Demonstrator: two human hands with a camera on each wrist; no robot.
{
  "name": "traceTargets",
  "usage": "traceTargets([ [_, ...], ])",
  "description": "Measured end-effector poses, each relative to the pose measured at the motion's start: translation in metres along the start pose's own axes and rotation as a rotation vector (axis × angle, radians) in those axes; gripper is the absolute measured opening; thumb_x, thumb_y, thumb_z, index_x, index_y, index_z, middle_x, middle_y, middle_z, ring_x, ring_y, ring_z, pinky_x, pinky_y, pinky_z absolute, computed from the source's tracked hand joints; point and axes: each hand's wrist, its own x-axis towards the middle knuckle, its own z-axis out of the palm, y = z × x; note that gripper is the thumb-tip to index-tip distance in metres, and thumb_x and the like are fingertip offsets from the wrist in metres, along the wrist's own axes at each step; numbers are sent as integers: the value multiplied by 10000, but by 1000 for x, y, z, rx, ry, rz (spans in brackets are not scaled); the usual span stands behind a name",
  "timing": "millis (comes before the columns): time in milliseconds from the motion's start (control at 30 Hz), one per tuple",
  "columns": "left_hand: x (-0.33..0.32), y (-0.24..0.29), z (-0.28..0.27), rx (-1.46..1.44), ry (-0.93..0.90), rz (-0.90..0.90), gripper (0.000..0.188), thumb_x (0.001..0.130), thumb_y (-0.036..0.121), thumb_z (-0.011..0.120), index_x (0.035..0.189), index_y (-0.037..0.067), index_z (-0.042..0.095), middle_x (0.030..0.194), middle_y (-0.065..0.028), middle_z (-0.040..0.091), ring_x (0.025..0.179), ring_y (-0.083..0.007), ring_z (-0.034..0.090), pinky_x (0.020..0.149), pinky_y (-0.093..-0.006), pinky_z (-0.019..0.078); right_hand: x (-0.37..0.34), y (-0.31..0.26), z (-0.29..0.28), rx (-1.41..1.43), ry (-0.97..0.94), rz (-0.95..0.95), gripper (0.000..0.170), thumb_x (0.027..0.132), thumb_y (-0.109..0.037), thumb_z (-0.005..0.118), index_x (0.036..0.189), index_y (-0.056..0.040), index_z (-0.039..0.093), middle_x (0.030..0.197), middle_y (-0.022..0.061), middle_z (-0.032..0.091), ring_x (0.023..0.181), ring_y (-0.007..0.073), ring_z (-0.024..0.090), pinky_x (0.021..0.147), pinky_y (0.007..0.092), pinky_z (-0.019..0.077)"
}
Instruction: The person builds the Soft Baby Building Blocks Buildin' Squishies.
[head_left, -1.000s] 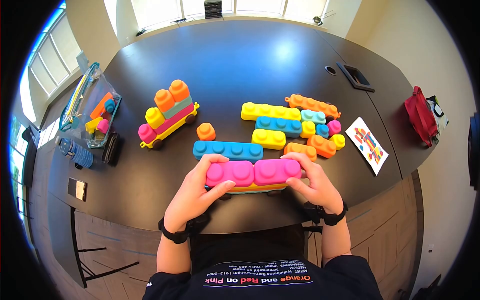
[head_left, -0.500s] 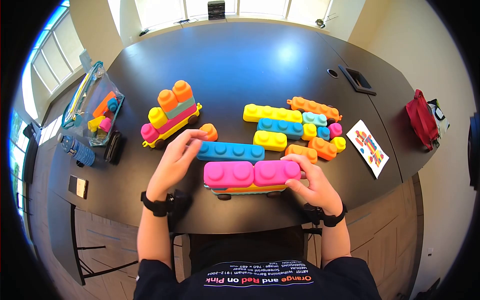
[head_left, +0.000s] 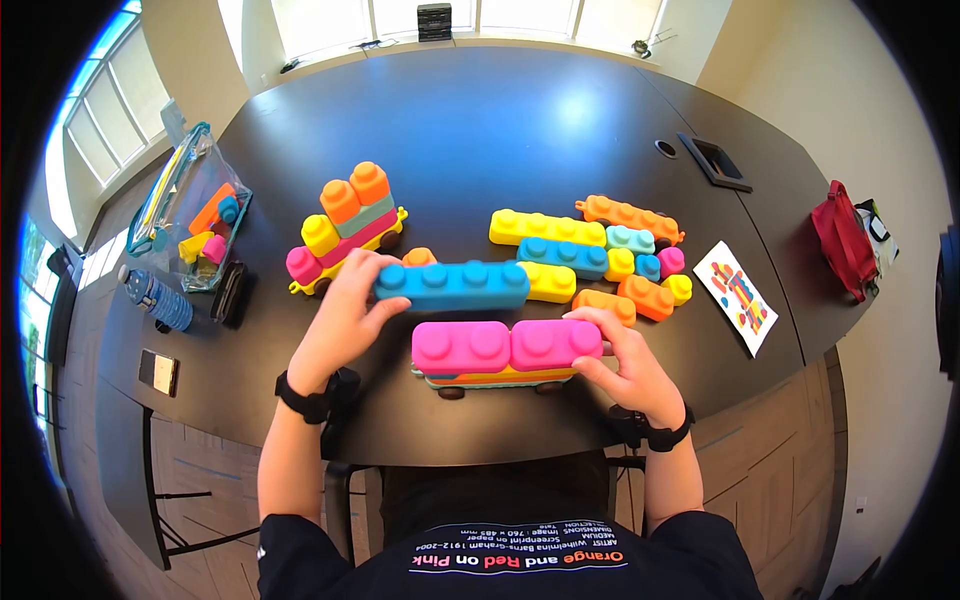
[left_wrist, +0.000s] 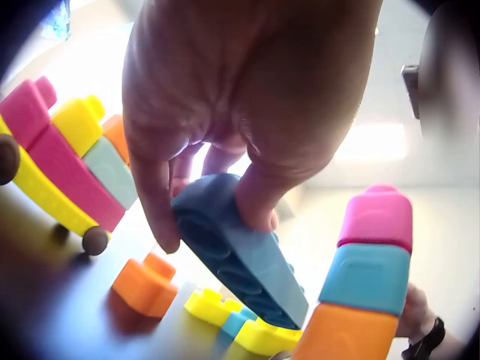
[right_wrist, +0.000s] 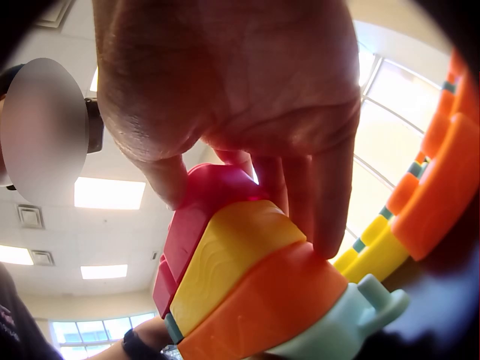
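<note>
My left hand (head_left: 342,318) pinches the left end of a long blue block (head_left: 455,287) between thumb and fingers. In the left wrist view that block (left_wrist: 247,255) is tilted, its hollow underside showing above the table. My right hand (head_left: 642,368) grips the right end of a stacked toy train car, with two pink blocks (head_left: 460,346) side by side on top. Below the pink, the right wrist view shows a yellow block (right_wrist: 236,244), an orange block (right_wrist: 270,300) and a pale teal wheeled base (right_wrist: 330,330). The blue block is just beyond the stack.
A yellow train car (head_left: 345,250) with stacked blocks stands left, near a single orange block (head_left: 418,257). Several loose blocks and an orange car (head_left: 630,218) lie right of centre, beside a picture card (head_left: 737,298). A clear bag (head_left: 185,190) and water bottle (head_left: 158,300) are far left.
My left hand let go of the pink-topped stack, reached forward to the long blue block, took its left end and lifted it. My right hand stayed on the stack.
</note>
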Motion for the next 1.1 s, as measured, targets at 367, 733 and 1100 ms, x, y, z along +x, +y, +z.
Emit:
traceTargets([
  [367,-36,72,6,-393,220,93,455,948,206,788,1348,47,640,1228,-75,542,1085,-173,571,868,-284,476,3,-1,-1,23,185,-224,675,976,-339,781,1519,-36,517,1420,167,637,1281,285,655,1112,424,498],
  [733,-38,78,26,-539,169,42,438,1025,167,690,1418,50,535,1272,-104,616,1164,-212,602,1033,-355,476,5,8,17,183,263,-240,449,1046,-242,665,1420,-24,545,1304,103,630,1179,187,626,1055,355,496],
  [1100,-42,77,32,-576,51,-20,431,1072,139,585,1467,97,421,1402,-116,572,1308,-219,523,1153,-391,397,1,18,17,202,217,-263,429,1072,-245,616,1430,-44,488,1330,104,596,1187,177,571,1061,351,456],
])
